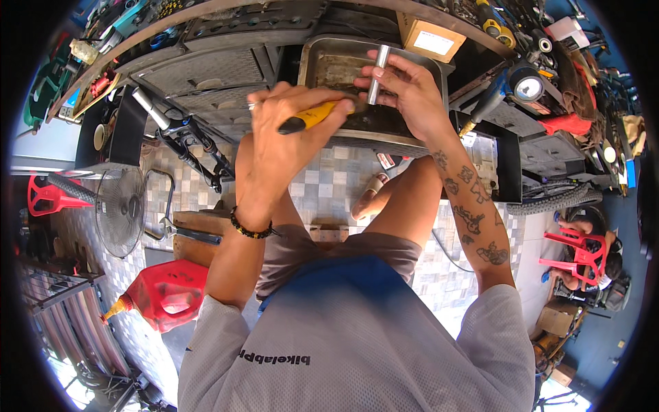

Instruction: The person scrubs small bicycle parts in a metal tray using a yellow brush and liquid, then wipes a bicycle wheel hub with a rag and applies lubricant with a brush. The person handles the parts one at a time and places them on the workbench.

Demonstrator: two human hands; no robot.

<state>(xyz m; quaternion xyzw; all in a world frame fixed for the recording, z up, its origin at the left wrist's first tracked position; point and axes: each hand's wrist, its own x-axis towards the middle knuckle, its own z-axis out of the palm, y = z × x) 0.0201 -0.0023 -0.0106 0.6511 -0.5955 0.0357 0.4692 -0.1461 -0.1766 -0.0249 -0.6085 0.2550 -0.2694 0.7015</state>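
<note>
My left hand (pixel 278 127) is closed around a tool with a yellow and black handle (pixel 316 117). Its working end points toward the right hand and is too dark and blurred to make out. Between the thumb and fingers of my right hand (pixel 412 93) stands a short silver metal tube (pixel 378 74), tilted slightly. The handle's front end is close to the tube; whether they touch I cannot tell. Both hands are above a shallow metal tray (pixel 307 65) with a dark, stained bottom.
Behind the tray are a cardboard box (pixel 429 40) and the workbench edge (pixel 473 29). A bicycle fork (pixel 182 134) leans at left, near a fan (pixel 122 209) and a red jug (pixel 168 292). At right are a round gauge (pixel 528 88), tyres (pixel 556 199) and a red chair (pixel 580 255).
</note>
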